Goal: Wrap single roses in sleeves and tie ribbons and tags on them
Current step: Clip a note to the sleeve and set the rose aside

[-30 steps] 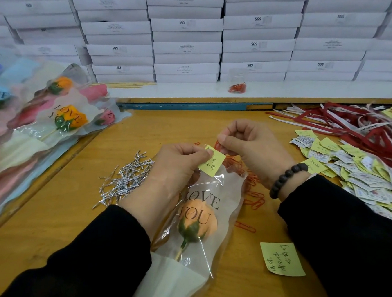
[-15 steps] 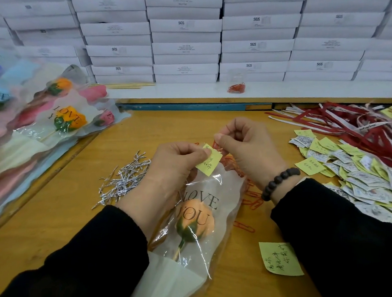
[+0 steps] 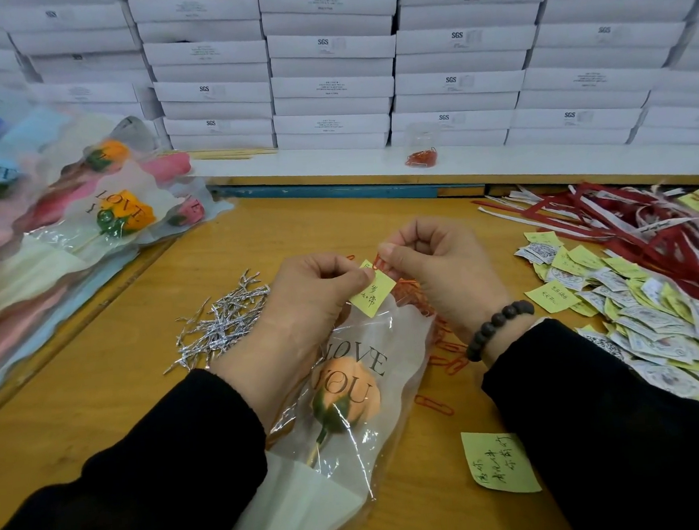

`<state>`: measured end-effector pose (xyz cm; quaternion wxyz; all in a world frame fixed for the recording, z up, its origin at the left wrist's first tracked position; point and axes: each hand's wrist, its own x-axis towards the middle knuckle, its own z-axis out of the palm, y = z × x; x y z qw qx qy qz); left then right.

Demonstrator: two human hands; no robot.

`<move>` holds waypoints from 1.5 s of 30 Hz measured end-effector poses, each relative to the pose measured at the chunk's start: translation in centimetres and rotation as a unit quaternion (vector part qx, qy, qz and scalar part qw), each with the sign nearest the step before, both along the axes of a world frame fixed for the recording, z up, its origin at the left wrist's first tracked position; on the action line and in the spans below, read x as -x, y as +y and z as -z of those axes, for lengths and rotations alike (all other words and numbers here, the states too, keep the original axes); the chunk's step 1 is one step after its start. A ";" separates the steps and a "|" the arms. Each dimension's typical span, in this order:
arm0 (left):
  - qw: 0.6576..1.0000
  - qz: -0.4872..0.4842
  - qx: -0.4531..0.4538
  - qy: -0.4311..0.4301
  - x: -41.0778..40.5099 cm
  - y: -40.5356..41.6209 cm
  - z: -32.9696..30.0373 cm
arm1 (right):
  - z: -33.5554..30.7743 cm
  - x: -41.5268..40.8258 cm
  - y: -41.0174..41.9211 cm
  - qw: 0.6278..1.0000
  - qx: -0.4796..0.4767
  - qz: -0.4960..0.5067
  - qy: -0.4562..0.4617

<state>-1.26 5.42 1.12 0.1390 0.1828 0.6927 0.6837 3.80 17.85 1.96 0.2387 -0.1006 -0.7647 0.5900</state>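
A peach rose lies in a clear sleeve printed "LOVE YOU" on the wooden table, bloom toward me. At the sleeve's far rim my left hand pinches a small yellow tag with handwriting. My right hand pinches a red paper clip at the tag's top edge. Both hands meet above the sleeve mouth.
Silver twist ties lie left of my hands. Red paper clips are scattered under my right wrist. Yellow and printed tags and red ribbons fill the right. Wrapped roses pile at left. White boxes line the back.
Both hands have stayed at the sleeve rim; the red paper clip in my right hand now shows at the tag's top edge. The sleeve has barely shifted.
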 end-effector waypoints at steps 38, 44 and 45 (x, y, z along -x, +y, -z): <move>0.987 0.121 0.089 -0.050 1.3 -1.7 -1.4 | -0.2 -0.5 1.5 0.997 0.022 -0.010 -0.076; 0.961 0.212 0.151 -0.097 2.2 -3.2 -2.3 | -0.2 -0.3 1.9 0.995 0.043 0.011 -0.089; 0.952 0.237 0.158 -0.111 2.2 -3.5 -2.4 | -0.4 -0.3 2.1 0.995 0.055 0.023 -0.084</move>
